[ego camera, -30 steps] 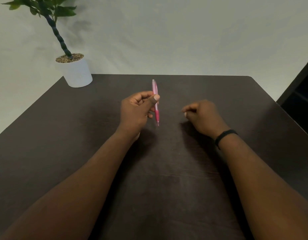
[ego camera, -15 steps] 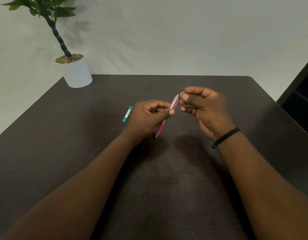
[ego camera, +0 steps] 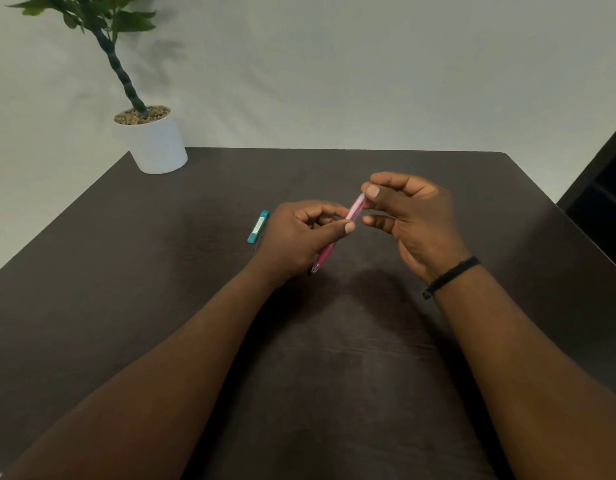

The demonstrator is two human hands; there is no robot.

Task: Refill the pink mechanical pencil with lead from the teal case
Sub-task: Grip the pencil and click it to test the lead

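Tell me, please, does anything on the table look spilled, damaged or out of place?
Nothing stands out. The teal case lies flat on the table, the potted plant stands upright, and both hands hold the pink pencil.

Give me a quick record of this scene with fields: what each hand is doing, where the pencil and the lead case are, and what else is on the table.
left hand: grips pencil mid-barrel, tilted, tip down
right hand: pinches pencil's top end
case: flat on table, left of left hand, untouched
other: potted plant, far left corner
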